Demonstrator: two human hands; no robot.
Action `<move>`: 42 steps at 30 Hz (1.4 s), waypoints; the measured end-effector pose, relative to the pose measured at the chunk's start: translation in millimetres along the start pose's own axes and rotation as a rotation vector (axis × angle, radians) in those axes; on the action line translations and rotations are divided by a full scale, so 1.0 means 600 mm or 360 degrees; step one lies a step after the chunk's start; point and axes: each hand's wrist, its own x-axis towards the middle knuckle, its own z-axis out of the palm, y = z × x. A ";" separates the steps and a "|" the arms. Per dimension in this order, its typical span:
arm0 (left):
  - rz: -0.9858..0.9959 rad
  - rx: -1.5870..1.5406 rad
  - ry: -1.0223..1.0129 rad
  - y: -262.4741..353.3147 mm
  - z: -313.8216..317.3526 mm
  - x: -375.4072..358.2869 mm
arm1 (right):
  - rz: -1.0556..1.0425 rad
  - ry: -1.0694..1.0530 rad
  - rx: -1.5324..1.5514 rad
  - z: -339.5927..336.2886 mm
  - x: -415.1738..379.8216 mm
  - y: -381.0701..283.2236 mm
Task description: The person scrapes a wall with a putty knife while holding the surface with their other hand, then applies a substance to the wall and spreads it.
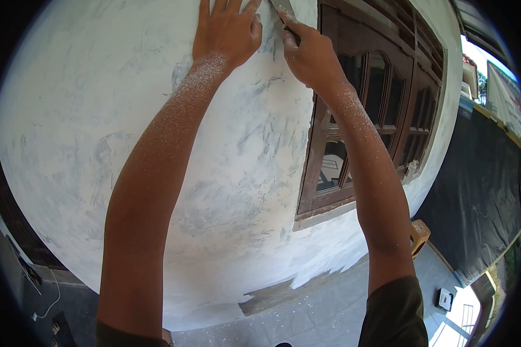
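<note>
Head view looks up along a broad white plastered wall (98, 115), streaked with grey patches and filling most of the frame. To its right stands a dark brown wooden window frame (359, 115) with arched glass panes, set into the same wall. Further right, a black sheet (474, 191) hangs along a fence, and grey floor tiles (330, 312) speckled with white lie below. Both bare forearms reach up the wall, dusted with white powder (thickest near the wrists). The left hand (226, 29) lies flat against the plaster near the top edge, fingers spread and partly cut off by the frame. Just beside it, nearly touching, the right hand (307, 52) is closed around the handle of a scraper (283, 7), whose pale blade meets the wall at the very top of the picture, between the two hands. A small orange stool (419, 234) stands at the foot of the wall beneath the window, and a small white box (444, 298) lies on the tiles.
</note>
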 end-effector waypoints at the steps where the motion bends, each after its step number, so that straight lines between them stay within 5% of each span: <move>1: 0.0005 0.0017 -0.0012 0.000 -0.001 -0.001 | 0.0005 -0.0003 0.0010 0.000 0.003 -0.001; 7: -0.0008 -0.0028 -0.0037 -0.002 -0.002 -0.003 | 0.0099 -0.0117 0.0024 0.007 -0.108 -0.027; 13: -0.0015 0.0014 -0.0083 -0.001 -0.008 -0.003 | 0.0092 -0.0083 0.0022 -0.003 -0.018 -0.025; 20: -0.0001 0.0053 -0.0090 -0.003 -0.007 -0.006 | 0.0134 -0.0189 0.0040 -0.002 -0.090 -0.029; 28: 0.0030 0.0106 -0.0073 -0.006 0.000 -0.009 | -0.0021 0.0031 0.0057 0.009 -0.019 -0.021; 31: 0.0017 0.0126 -0.0141 -0.003 -0.006 -0.007 | 0.0135 -0.0172 -0.0002 0.004 -0.064 -0.029; 39: 0.0033 0.0199 -0.0116 -0.008 0.006 -0.006 | 0.0037 0.0066 0.0018 0.003 0.007 -0.027; 42: 0.0017 0.0216 -0.0122 -0.005 0.002 -0.009 | 0.0126 -0.0244 -0.0018 -0.004 -0.052 -0.034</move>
